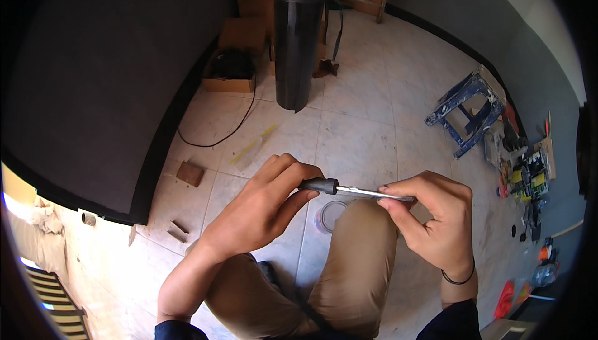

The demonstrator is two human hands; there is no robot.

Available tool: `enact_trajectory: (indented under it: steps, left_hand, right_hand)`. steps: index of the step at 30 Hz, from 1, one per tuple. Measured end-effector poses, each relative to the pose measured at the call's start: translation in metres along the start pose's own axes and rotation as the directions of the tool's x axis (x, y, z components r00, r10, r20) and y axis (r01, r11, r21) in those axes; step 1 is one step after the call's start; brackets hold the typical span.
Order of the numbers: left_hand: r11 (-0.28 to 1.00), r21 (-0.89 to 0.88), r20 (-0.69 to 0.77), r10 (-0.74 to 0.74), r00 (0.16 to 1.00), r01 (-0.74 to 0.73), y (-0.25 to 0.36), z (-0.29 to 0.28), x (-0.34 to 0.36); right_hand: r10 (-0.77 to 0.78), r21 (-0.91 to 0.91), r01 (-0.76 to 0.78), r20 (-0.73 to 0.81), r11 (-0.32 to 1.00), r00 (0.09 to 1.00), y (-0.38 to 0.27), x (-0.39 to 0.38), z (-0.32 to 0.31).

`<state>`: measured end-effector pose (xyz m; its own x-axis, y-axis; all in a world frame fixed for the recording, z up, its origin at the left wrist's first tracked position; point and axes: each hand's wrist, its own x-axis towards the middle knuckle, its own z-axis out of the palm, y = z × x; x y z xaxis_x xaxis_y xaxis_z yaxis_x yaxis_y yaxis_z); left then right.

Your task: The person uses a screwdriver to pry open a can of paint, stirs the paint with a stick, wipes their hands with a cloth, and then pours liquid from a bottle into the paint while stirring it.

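Observation:
My left hand [274,203] is closed round the black handle [322,185] of a tool with a slim metal shaft [358,190], held level above my lap. My right hand [430,212] pinches the far end of the shaft between thumb and fingers; the exact shape of that end is partly hidden. Below the tool, beside my khaki-clad knee [364,234], a round roll or container [324,218] sits on the tiled floor.
A tall black roll [293,53] stands ahead near cardboard boxes [227,85] and a cable. A dark wall [93,91] is left. A paint-spattered blue stool [455,119] and cluttered supplies [526,175] line the right wall. Small blocks [190,174] lie on the floor.

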<state>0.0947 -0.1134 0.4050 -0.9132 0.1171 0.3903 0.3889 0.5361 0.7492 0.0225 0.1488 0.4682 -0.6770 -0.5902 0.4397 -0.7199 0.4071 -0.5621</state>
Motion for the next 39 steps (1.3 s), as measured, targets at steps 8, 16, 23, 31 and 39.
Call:
enact_trajectory:
  steps: [8, 16, 23, 31, 39]
  left_hand:
    - [0.995, 0.077, 0.009, 0.068, 0.998, -0.069, 0.011, 0.001, -0.001]
    - [0.980, 0.165, -0.003, 0.112, 0.994, -0.110, 0.023, 0.007, -0.001]
    - [0.963, 0.194, 0.043, 0.182, 0.982, -0.187, 0.028, 0.014, -0.006]
    - [0.964, 0.149, -0.063, 0.233, 0.971, -0.221, 0.027, 0.014, 0.012]
    - [0.965, -0.018, 0.006, 0.261, 0.965, -0.261, -0.013, 0.094, 0.076]
  right_hand:
    - [-0.274, -0.118, 0.283, 0.091, 0.952, 0.958, -0.002, 0.003, -0.010]
    - [-0.367, -0.148, 0.385, 0.132, 0.911, 0.921, 0.006, 0.002, -0.023]
    - [-0.480, -0.096, 0.495, 0.144, 0.863, 0.865, 0.014, -0.002, -0.018]
    - [-0.159, 0.153, 0.129, 0.196, 0.980, 0.968, 0.027, 0.018, -0.023]
    - [0.227, 0.628, -0.185, 0.014, 0.756, 0.974, 0.091, 0.006, 0.030]
